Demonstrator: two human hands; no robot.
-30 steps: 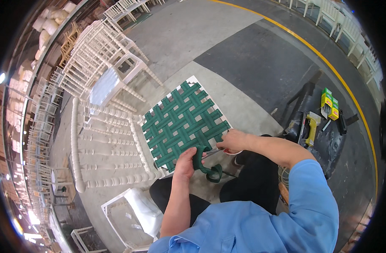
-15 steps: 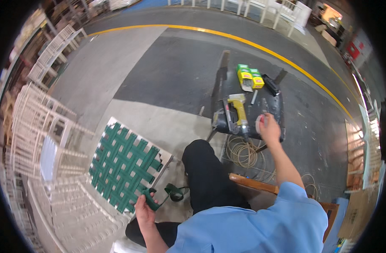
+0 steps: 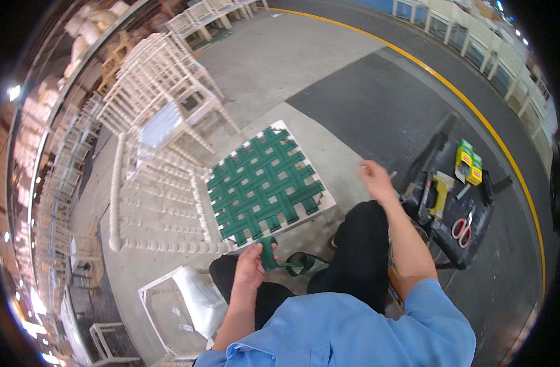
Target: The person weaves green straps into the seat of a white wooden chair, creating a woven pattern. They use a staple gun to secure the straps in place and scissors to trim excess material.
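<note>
Two hands are working here: the left hand (image 3: pixel 250 267) is closing its fingers around a green webbing strap (image 3: pixel 286 263), pinching it just below the near edge of the white seat frame (image 3: pixel 265 183), whose green bands are crossing in a woven grid. The strap's free end is looping over the person's dark trousers. The right hand (image 3: pixel 375 179) is hovering loosely open and empty, lifted beside the frame. Further right, a yellow staple gun (image 3: pixel 440 193) and red-handled scissors (image 3: pixel 462 226) are lying on a dark stand (image 3: pixel 470 244).

Green criss-cross webbing (image 3: pixel 265 183) on white frame (image 3: pixel 324 205); blue sleeve (image 3: pixel 430 306).
</note>
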